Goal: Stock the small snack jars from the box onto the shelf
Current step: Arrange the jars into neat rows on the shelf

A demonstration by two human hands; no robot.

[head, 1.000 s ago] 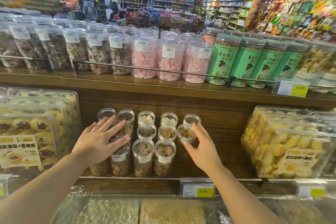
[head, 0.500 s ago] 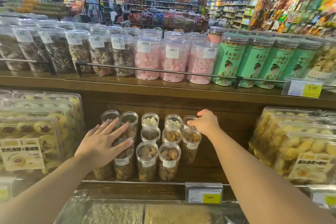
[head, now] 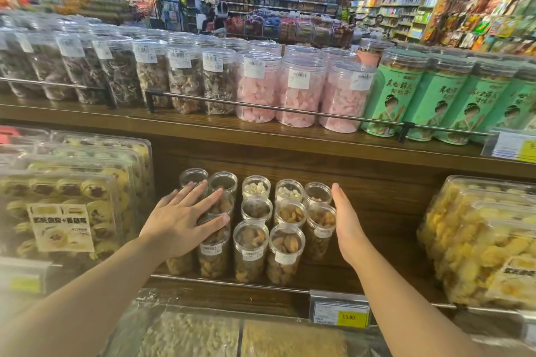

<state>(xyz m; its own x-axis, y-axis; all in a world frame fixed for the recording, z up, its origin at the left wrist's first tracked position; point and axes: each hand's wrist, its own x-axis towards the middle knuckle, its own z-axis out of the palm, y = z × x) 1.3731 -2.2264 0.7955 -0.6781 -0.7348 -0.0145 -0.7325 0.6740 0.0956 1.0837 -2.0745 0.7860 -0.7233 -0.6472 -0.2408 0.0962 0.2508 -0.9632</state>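
Roughly a dozen small snack jars (head: 255,229) stand clustered at the centre of the frame, on the lower wooden shelf (head: 385,229), in rows running back toward the shelf's rear wall. We count them loosely, since the left hand hides some. They are clear plastic with clear lids, most holding brown pieces, two at the back holding pale ones.

Our left hand (head: 185,217) lies flat over the tops of the jars on the left side of the cluster, fingers straight and spread, grasping nothing. Our right hand (head: 346,226) stands edge-on against the right side of the cluster, fingers straight and together, touching the rightmost jars and holding none.

Below the cluster, at lower centre-right, a yellow price tag (head: 339,312) is clipped to the shelf edge. Clear trays of pastries (head: 66,211) fill the left of the frame. On the upper shelf, pink-filled tubs (head: 301,93) sit beside green canisters (head: 394,95).
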